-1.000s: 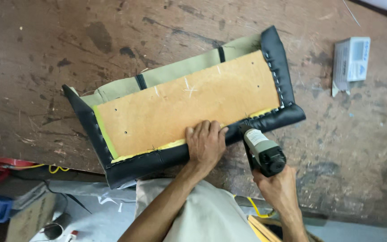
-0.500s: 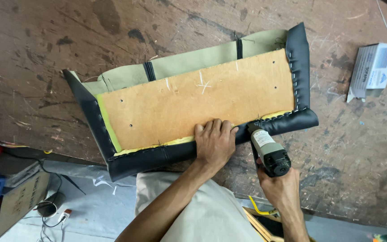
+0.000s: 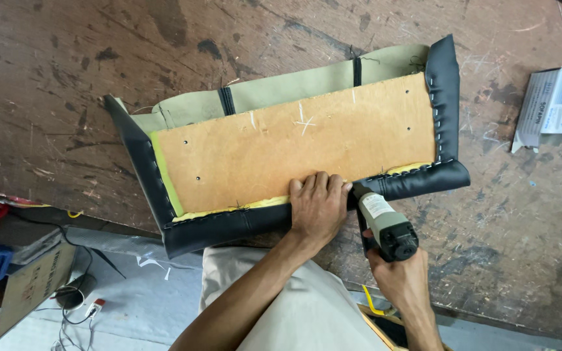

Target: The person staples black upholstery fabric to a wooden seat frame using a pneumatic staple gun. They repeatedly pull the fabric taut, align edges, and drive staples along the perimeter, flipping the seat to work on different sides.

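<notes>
A: Left hand (image 3: 319,207)?
B: Fingers flat, spread, pressing black cover (image 3: 229,224) onto board (image 3: 294,146) edge. Gripping nothing.
A: Right hand (image 3: 403,281)?
B: Fingers wrapped round stapler (image 3: 385,224), nose touching cover just right of left fingers.
A: Else?
B: Box (image 3: 549,104) on worktop (image 3: 66,78), well right.

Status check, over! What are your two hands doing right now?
Left hand flat, pressing black vinyl edge onto plywood panel. Right hand gripping staple gun, nose at the edge. Staple box aside, nothing blocking.
</notes>
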The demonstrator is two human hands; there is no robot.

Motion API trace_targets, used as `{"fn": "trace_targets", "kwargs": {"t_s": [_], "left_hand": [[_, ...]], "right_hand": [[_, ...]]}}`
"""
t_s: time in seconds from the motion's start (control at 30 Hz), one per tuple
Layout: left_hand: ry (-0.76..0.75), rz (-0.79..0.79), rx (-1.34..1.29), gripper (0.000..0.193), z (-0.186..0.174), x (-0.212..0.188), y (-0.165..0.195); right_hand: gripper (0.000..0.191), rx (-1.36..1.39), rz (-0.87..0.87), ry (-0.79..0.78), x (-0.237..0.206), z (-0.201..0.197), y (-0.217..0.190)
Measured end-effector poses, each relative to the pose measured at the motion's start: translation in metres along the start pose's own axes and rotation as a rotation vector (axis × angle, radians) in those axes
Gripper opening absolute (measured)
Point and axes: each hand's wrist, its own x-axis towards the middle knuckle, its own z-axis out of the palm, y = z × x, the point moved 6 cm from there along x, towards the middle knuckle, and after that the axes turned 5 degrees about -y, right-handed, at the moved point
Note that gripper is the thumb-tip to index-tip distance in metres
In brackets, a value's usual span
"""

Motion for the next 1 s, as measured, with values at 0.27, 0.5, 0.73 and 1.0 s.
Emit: {"fn": "trace_targets", "kwargs": {"t_s": [0.27, 0.5, 0.73, 1.0], "left_hand": [[-0.129, 0.075, 0.104, 0.032, -0.007, -0.012, -0.015], [-0.041, 0.049, 0.08, 0.019, -0.023, -0.015, -0.021], [-0.029, 0.038, 0.092, 0.019, -0.02, -0.015, -0.021], [-0.068, 0.03, 0.066, 0.02, -0.016, -0.015, -0.022]], "right_hand": [[0.034, -0.026, 0.017, -0.016, -0.001, 0.006, 0.003], [0.05, 0.024, 0.188, -0.085, -0.013, 0.008, -0.001], [0.042, 0.042, -0.031, 0.015, -0.017, 0.02, -0.017], [0.024, 0.0, -0.004, 0.018, -0.015, 0.027, -0.019]]}}
